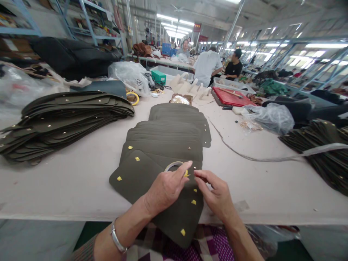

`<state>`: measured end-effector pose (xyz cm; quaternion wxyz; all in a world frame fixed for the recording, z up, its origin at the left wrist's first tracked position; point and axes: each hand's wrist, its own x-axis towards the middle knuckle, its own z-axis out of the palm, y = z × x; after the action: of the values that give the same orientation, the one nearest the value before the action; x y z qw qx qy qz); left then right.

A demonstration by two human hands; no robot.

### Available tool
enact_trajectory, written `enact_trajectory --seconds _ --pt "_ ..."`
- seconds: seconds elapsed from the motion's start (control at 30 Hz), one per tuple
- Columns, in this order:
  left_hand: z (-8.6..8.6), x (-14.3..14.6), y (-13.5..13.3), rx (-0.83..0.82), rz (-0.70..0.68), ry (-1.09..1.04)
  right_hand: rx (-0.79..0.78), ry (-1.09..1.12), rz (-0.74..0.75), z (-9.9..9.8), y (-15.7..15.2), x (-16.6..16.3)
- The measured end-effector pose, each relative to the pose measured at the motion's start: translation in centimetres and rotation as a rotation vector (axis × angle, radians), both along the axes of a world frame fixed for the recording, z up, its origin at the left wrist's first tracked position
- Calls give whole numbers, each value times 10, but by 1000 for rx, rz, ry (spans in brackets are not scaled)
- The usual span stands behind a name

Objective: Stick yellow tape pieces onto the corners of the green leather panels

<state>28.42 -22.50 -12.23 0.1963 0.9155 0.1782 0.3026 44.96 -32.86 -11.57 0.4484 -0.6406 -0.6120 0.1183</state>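
Note:
My left hand (168,186) is closed round a roll of yellow tape (174,165), partly hidden behind the fingers. A yellow tape end (187,174) sticks out by its fingertips. Just to the right, my right hand (216,190) has thumb and forefinger pinched together close to a small metal stud (194,168); anything between them is too small to make out. Beneath both hands lies a dark olive panel (146,174) with rounded corners, its near end over the table edge. Small yellow tape pieces (183,232) dot it. More olive panels (165,134) lie fanned behind.
Stacked olive panels with studs (67,119) stand on the left, and another pile (320,152) on the far right. A box of small metal parts (181,99) sits behind the panels. A cord (233,152) crosses the table (252,192). Co-workers (208,63) are farther back.

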Motion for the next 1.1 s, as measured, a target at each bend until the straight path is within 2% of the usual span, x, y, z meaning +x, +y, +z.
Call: enact_trajectory --seconds 0.13,0.23,0.33,0.47,0.53,0.6,0.73,0.83,0.93,1.1 --pt "2 -6 -6 -5 -37 46 104 -140 118 6 4 -10" --pt "0 -9 -10 -14 -62 34 102 -235 164 9 5 -15" --pt "0 -11 -12 -14 -64 45 91 -329 135 9 5 -19" --pt "1 -14 -13 -29 -53 109 168 -369 53 3 3 -25" --pt "1 -13 -13 -6 -29 135 183 -330 5 1 2 -28" --pt "3 -10 -12 49 0 134 121 -219 -75 -1 2 -32" --pt "7 -1 -14 186 9 50 -141 339 -206 -3 8 -30" --pt "8 5 -15 238 11 2 -229 666 -271 -8 16 -14" --pt "3 8 -10 244 77 78 -275 682 -301 -15 22 7" --pt "-12 11 -1 247 85 339 -333 436 -232 -20 25 22"
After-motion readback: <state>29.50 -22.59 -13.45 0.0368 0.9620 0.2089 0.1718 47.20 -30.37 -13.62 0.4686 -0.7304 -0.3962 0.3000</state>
